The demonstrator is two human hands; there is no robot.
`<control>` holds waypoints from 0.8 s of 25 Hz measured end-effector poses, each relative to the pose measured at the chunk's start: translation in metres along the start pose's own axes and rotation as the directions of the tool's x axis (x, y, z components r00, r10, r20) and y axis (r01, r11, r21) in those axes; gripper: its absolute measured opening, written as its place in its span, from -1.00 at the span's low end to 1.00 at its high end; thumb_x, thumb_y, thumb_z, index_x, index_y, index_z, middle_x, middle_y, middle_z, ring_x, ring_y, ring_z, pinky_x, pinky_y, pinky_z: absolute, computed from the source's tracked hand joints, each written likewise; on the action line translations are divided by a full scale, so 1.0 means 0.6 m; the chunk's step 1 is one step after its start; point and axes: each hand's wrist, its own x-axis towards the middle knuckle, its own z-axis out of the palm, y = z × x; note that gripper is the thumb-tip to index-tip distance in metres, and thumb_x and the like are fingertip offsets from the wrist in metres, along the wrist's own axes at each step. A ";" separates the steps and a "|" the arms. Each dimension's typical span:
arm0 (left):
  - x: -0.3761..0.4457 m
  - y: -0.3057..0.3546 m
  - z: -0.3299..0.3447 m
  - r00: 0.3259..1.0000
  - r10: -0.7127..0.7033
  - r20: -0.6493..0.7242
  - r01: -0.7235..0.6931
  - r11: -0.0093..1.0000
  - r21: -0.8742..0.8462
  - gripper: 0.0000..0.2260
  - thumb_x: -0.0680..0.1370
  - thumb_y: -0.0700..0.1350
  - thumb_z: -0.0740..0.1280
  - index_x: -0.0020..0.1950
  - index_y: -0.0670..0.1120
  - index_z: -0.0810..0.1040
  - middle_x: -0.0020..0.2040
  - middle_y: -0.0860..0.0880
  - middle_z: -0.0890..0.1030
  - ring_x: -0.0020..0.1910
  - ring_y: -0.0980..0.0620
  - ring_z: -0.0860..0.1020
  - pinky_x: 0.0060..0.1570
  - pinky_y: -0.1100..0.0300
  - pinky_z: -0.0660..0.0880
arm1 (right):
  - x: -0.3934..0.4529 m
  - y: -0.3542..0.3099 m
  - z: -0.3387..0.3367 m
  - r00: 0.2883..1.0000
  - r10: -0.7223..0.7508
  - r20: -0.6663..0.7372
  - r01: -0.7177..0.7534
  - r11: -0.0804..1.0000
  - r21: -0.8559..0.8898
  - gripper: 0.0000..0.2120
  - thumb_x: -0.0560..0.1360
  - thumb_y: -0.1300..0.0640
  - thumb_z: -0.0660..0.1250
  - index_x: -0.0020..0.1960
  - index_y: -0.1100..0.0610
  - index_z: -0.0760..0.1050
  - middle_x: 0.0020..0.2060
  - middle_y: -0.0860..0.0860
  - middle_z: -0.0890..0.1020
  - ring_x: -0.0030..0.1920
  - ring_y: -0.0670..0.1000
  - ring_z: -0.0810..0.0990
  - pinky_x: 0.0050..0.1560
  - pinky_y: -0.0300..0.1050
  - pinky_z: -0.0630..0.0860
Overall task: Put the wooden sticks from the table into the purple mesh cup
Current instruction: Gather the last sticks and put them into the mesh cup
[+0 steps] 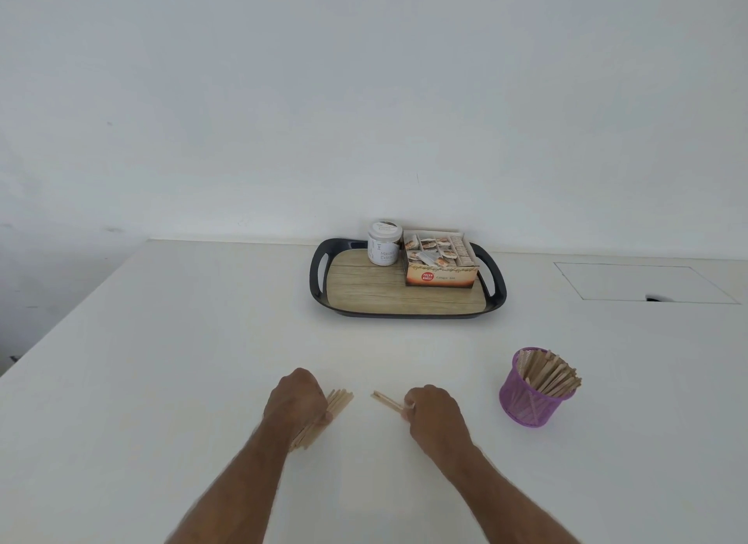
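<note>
My left hand (pixel 297 398) is closed around a thick bundle of wooden sticks (pixel 338 404) that pokes out on both sides of the fist, low over the white table. My right hand (pixel 435 412) pinches a few wooden sticks (pixel 386 400) whose free ends point left toward the other hand. The purple mesh cup (pixel 526 402) stands to the right of my right hand, holding several sticks (pixel 552 375) that lean to the right over its rim. I see no loose sticks lying on the table.
A dark tray with a wood-look floor (pixel 364 292) sits at the back, carrying a white jar (pixel 383 243) and an open box of tea sachets (pixel 439 262). A rectangular cable hatch (pixel 643 281) is set into the table at the far right. The table's left edge runs diagonally.
</note>
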 end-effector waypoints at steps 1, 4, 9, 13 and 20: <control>0.001 0.000 0.001 1.000 0.004 -0.003 -0.004 1.000 -0.002 -0.74 0.37 -0.14 0.58 0.02 -0.13 0.68 0.01 -0.08 0.72 0.03 -0.10 0.68 0.06 0.09 0.63 | -0.004 -0.001 0.002 1.000 -0.020 -0.021 0.019 0.999 -0.040 -0.80 0.56 0.20 0.18 0.05 0.10 0.57 -0.01 0.01 0.58 0.02 0.04 0.51 -0.03 -0.11 0.45; 0.000 -0.001 0.003 1.000 0.017 -0.010 -0.017 1.000 -0.004 -0.79 0.38 -0.16 0.55 -0.01 -0.11 0.69 0.01 -0.08 0.72 0.04 -0.09 0.67 0.02 0.14 0.59 | -0.010 -0.003 0.008 0.998 -0.032 -0.051 0.026 0.993 -0.118 -0.81 0.55 0.22 0.16 0.03 0.10 0.52 -0.01 0.00 0.51 0.03 0.05 0.46 -0.08 -0.10 0.38; -0.005 -0.001 0.004 0.999 0.044 -0.029 -0.044 0.999 -0.006 -0.88 0.38 -0.19 0.52 -0.15 -0.04 0.63 -0.01 -0.06 0.72 0.01 -0.08 0.66 -0.02 0.14 0.58 | -0.009 -0.006 0.010 0.998 0.062 -0.014 -0.064 0.992 -0.112 -0.83 0.59 0.10 0.17 0.14 0.08 0.43 0.10 0.00 0.49 0.13 0.05 0.44 0.00 -0.08 0.33; -0.012 -0.003 0.006 0.997 0.058 -0.049 -0.059 0.998 -0.024 -0.89 0.36 -0.21 0.48 -0.21 -0.03 0.60 -0.05 -0.04 0.72 -0.03 -0.06 0.67 -0.04 0.14 0.60 | -0.008 -0.010 0.013 0.997 0.078 0.009 -0.075 0.982 -0.171 -0.79 0.55 0.16 0.18 0.18 0.10 0.41 0.13 0.03 0.49 0.15 0.07 0.44 0.06 -0.07 0.35; -0.011 0.004 -0.018 0.990 0.108 -0.093 -0.117 0.988 -0.100 -0.90 0.36 -0.17 0.54 -0.28 -0.04 0.65 -0.22 -0.04 0.72 -0.25 0.01 0.65 -0.29 0.24 0.48 | -0.004 0.008 -0.018 0.995 0.098 0.009 -0.098 0.994 0.047 -0.93 0.56 0.20 0.17 0.04 0.11 0.38 -0.05 0.01 0.56 -0.05 0.06 0.52 -0.10 -0.10 0.41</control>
